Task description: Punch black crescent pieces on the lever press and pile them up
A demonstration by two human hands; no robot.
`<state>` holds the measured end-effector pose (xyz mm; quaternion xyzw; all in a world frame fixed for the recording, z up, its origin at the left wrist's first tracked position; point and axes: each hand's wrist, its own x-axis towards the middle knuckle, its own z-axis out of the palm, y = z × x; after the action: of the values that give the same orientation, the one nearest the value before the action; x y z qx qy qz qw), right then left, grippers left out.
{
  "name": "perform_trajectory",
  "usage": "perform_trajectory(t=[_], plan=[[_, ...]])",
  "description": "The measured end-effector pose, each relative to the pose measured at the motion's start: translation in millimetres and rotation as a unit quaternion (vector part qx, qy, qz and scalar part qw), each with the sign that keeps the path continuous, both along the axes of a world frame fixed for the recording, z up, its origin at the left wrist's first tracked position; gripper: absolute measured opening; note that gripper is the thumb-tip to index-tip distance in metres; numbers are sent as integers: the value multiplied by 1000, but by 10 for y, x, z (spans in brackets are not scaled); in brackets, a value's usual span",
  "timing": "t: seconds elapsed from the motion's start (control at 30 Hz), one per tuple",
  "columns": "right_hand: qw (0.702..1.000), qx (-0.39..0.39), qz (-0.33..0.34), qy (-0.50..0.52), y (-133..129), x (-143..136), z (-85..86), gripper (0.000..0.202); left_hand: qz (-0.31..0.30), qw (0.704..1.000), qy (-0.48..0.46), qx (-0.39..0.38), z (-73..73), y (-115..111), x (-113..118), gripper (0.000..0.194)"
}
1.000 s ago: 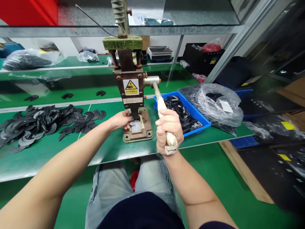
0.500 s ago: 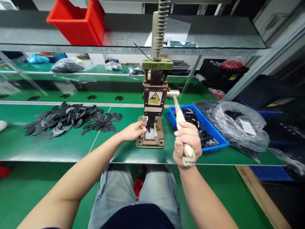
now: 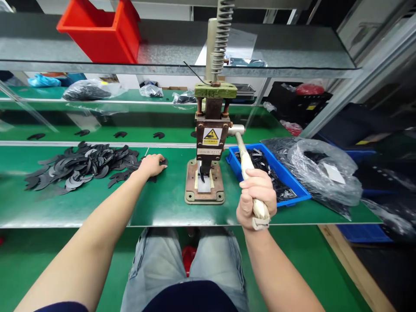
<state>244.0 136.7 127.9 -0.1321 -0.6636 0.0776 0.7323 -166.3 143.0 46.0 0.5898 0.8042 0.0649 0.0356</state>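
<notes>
My right hand [image 3: 256, 195] is wrapped round the taped lever handle [image 3: 247, 162] of a hand press [image 3: 212, 136]. Under the ram, a dark curved piece [image 3: 203, 177] stands on the pale plate [image 3: 204, 187] of the press base. Left of the press, my left hand [image 3: 152, 165] is at the right edge of a pile of black crescent-shaped pieces [image 3: 87, 162]. Its fingertips are closed on one black crescent-shaped piece [image 3: 165, 162], which they partly cover.
A blue tray [image 3: 300, 190] of small dark parts stands right of the press, beside a clear plastic bag [image 3: 338, 173]. Several black crescents [image 3: 158, 135] lie in a row on the strip behind. Overhead, a shelf [image 3: 175, 47] carries a red bin [image 3: 104, 37].
My left hand has left the press plate and moved left to the small pieces beside the pile. The right hand stays on the lever, which has hardly moved.
</notes>
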Motion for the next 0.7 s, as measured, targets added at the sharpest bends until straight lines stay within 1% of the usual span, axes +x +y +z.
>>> perform_trajectory(t=[0.1, 0.13, 0.17, 0.27, 0.3, 0.33, 0.4, 0.5, 0.63, 0.7], plan=[[1000, -1, 2, 3, -1, -17, 2, 12, 4, 997, -80, 14, -19, -1, 180, 46], [1000, 0, 3, 5, -5, -20, 5, 13, 0, 995, -97, 14, -25, -9, 248, 46], [1000, 1, 4, 6, -11, -21, 9, 13, -10, 994, -105, 13, -30, -19, 316, 41], [1000, -1, 7, 2, -33, -11, 20, 13, -59, 994, -88, 25, -36, -47, 507, 15], [1000, -4, 10, -3, -40, -5, 23, 12, -69, 994, -83, 35, -31, -54, 561, 13], [1000, -7, 13, -9, -48, 1, 26, 11, -70, 992, -91, 42, -20, -60, 609, 16], [1000, -9, 18, -17, -61, 10, 31, 10, -52, 985, -157, 44, 15, -78, 691, 22], [1000, -9, 20, -17, -75, 14, 36, 9, -26, 954, -298, 27, 85, -137, 796, 30], [1000, -11, 10, -28, -91, 17, 41, 9, -40, 918, -390, 55, 160, -255, 939, 39], [999, -15, 5, -39, -99, 21, 44, 8, -39, 893, -441, 76, 187, -301, 1019, 43]])
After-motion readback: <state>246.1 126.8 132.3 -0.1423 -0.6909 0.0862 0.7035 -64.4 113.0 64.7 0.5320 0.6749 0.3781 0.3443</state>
